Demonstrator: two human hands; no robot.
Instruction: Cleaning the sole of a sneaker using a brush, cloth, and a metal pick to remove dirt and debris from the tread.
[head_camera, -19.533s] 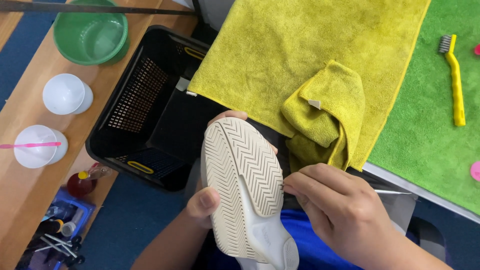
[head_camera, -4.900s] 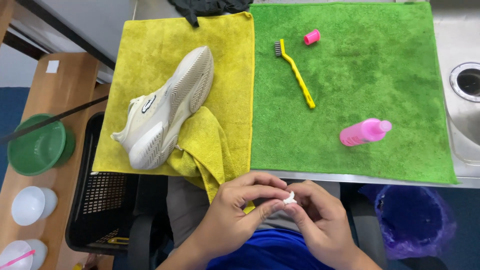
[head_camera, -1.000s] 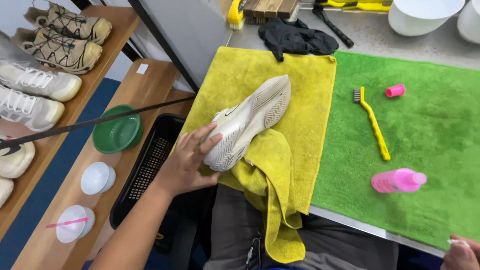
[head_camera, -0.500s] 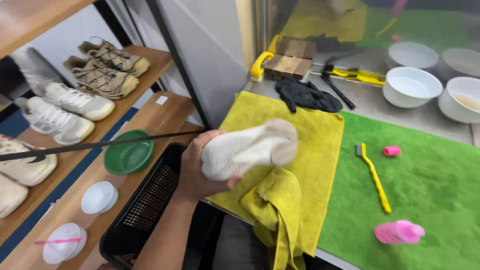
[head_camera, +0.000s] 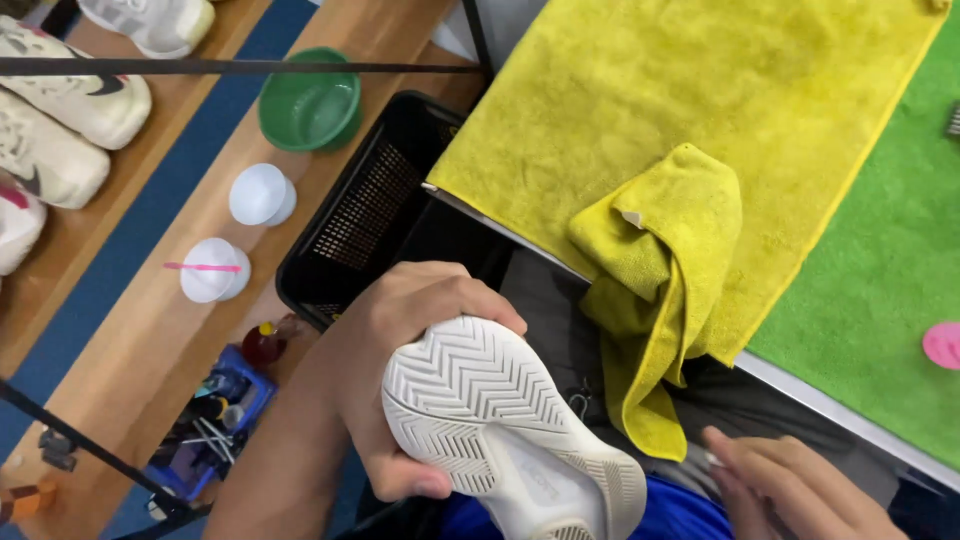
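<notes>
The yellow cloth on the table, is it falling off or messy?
A little. The small yellow cloth is crumpled and droops over the table edge toward the person's lap, while the big yellow towel beneath lies flat. The white shoe is sole-up in the left hand.

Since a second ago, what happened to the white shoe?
The left hand lifted the white shoe off the yellow towel and now grips it sole-up over the lap. The right hand has come in beside it. The folded yellow cloth stayed on the towel.

L hand (head_camera: 400, 370) gripping white shoe (head_camera: 500, 420) sole-up, yellow cloth (head_camera: 655, 270) nearby
</notes>
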